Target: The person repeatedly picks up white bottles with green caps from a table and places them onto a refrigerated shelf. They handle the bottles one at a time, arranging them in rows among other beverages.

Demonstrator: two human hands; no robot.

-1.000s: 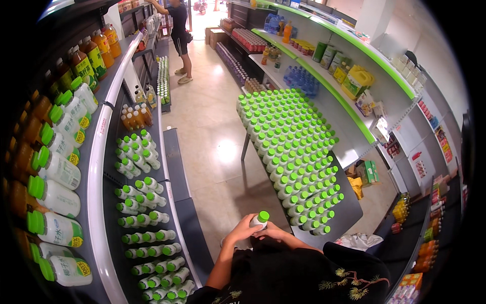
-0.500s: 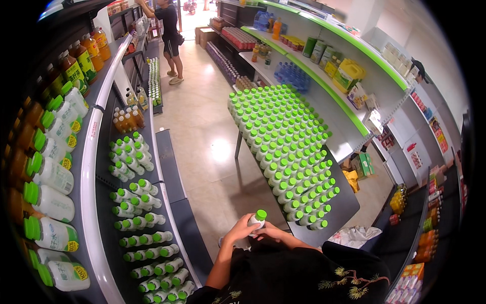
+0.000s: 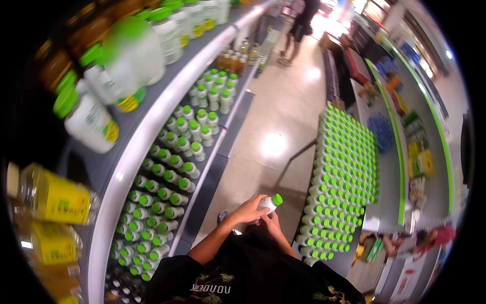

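In front of my body I hold a small white bottle (image 3: 267, 204) with a green cap, tilted toward the right. My left hand (image 3: 246, 210) is closed around its side. Just below, my right hand (image 3: 272, 222) has its fingers curled against the bottle's lower part, partly hidden behind it. To the right of my hands, many bottles of the same kind (image 3: 334, 187) stand in tight rows on a dark table (image 3: 345, 261). At left, more of these green-capped bottles (image 3: 172, 176) stand in rows on a low shelf.
Large white green-capped bottles (image 3: 93, 117) and yellow-labelled bottles (image 3: 53, 197) line the upper left shelf (image 3: 132, 144). A tiled aisle (image 3: 268, 144) runs between shelf and table, with a person (image 3: 298, 30) at its far end. Green-edged shelving (image 3: 400, 167) stands right; another person (image 3: 430, 238) is there.
My view has turned left, so the left shelves fill more of it and the table appears farther right. The bottle stays in my hands, now tilted more to the right.
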